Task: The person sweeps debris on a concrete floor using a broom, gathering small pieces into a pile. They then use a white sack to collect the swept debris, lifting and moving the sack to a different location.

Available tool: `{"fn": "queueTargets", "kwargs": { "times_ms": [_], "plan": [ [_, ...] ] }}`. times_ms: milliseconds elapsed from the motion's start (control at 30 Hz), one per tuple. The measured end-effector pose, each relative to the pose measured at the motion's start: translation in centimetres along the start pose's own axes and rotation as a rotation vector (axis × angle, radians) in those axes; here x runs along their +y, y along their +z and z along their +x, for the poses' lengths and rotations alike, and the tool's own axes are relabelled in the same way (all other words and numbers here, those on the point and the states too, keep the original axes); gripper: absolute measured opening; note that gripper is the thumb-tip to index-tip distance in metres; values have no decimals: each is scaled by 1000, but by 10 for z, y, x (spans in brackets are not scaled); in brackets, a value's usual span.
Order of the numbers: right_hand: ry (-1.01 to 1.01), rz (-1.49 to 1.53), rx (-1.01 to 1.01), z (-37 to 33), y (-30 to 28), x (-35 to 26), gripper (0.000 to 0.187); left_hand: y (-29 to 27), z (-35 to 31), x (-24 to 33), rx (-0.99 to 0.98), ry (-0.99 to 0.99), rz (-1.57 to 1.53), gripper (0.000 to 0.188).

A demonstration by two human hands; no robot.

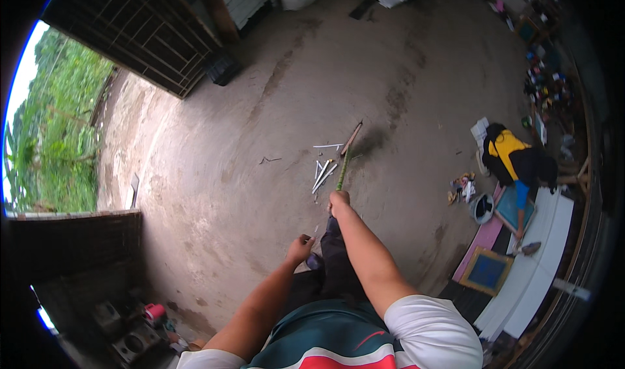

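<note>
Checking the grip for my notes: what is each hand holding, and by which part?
The right hand grips a green stick by its near end; the far end points at the concrete floor. Whether the left hand holds anything cannot be told.

A person in yellow (514, 157) crouches beside framed blue screens (486, 270).

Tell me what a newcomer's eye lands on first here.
Most likely the right hand at centre, gripping a long green stick that reaches out over the bare concrete floor towards a scatter of white strips. The left hand sits lower, with closed fingers. At the right edge, another person in a yellow and black top bends over flat framed panels.
</note>
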State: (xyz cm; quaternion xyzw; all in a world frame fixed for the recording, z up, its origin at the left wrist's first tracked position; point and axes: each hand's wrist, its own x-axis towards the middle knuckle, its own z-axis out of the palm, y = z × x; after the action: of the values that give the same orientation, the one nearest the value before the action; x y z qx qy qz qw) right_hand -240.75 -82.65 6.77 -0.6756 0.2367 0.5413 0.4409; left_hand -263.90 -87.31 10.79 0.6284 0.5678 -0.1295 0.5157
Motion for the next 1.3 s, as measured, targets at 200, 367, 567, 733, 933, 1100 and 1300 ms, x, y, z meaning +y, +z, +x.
{"fn": "queueTargets", "kwargs": {
  "times_ms": [200, 367, 567, 733, 933, 1100, 1300],
  "plan": [
    [-161, -697, 135, -45, -92, 28, 35, 12, -23, -36, 169, -51, -176, 50],
    [-288, -1145, 25, -83, -166, 73, 38, 57, -59, -50, 297, -70, -249, 51],
    [-340, -1494, -296, -120, -210, 119, 32, 183, -87, -98, 375, -132, -521, 44],
    [-558, -1952, -323, -146, -218, 149, 32, 284, -136, -122, 392, -219, -669, 42],
    [-607, -2175, -398, -105, -220, 175, 33, 330, -162, -117, 355, -317, -839, 41],
    [-617, -2242, -321, -53, -221, 130, 33, 351, -154, -110, 442, -326, -815, 41],
    [-674, -2254, -172, -10, -232, 3, 33, 323, -136, -28, 430, -411, -668, 43]
  ]
}}
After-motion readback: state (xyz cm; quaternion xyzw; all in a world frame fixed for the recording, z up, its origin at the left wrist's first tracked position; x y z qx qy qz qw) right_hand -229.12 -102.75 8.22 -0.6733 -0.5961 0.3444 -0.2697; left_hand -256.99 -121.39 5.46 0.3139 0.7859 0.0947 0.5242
